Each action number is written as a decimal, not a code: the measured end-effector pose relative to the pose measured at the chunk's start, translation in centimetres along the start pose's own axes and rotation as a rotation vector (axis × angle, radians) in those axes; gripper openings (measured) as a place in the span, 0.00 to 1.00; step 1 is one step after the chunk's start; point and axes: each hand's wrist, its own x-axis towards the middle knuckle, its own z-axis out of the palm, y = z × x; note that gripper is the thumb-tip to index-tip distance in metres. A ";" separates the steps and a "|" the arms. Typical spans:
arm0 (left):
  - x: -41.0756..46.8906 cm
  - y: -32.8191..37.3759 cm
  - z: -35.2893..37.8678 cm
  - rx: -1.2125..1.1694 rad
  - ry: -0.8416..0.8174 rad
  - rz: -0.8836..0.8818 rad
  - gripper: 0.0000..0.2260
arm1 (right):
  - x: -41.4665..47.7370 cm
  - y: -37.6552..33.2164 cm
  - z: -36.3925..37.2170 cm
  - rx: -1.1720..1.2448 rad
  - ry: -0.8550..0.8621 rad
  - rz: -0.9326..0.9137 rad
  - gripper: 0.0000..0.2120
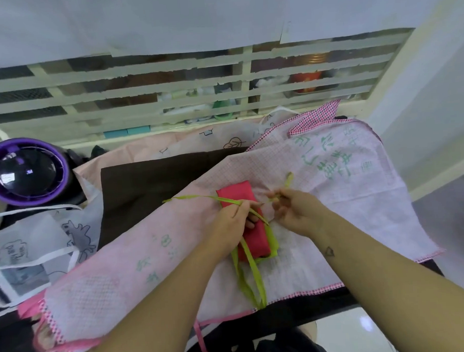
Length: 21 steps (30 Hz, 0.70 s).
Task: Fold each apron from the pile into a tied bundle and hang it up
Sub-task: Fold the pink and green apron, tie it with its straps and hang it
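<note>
A red apron folded into a narrow bundle (237,197) lies on top of a spread pink checked apron (332,187) in the middle of the pile. Lime-green ties (252,270) run from the bundle toward me and out to the left. My left hand (231,223) pinches one green tie against the bundle's left side. My right hand (293,207) pinches the other green tie end just right of the bundle. Part of the bundle's middle is hidden by my fingers.
A dark brown apron (151,184) and a pale pink printed one (187,143) lie underneath. White printed aprons (37,248) sit at the left. A purple-rimmed round appliance (26,171) stands at far left. A taped window grille (168,85) runs behind the pile.
</note>
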 end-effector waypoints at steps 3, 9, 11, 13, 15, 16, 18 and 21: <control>-0.2 -1.4 -0.1 0.023 0.125 0.004 0.15 | -0.2 -0.9 -1.8 0.327 0.126 0.043 0.14; -0.7 -2.6 -0.5 0.245 0.313 -0.107 0.18 | 0.3 1.1 -1.6 -0.345 0.142 -0.338 0.11; -0.4 -2.2 -0.5 0.036 0.315 -0.232 0.14 | 0.5 1.6 -1.3 -0.820 0.087 -0.526 0.13; -0.1 -1.5 -0.2 -0.333 0.271 -0.383 0.10 | 0.6 1.7 -1.0 -0.996 0.065 -0.574 0.13; 0.0 -0.7 0.1 -0.555 0.232 -0.470 0.07 | 0.8 1.5 -1.1 -0.947 0.050 -0.539 0.13; 0.2 -0.3 0.4 -0.629 0.243 -0.490 0.08 | 0.9 1.4 -1.1 -0.888 0.038 -0.507 0.13; 0.4 0.1 0.8 -0.723 0.299 -0.487 0.10 | 1.1 1.1 -1.1 -0.775 0.023 -0.451 0.14; 0.5 1.5 0.7 -0.827 0.330 -0.409 0.13 | 0.8 0.0 -0.6 -0.552 -0.039 -0.370 0.13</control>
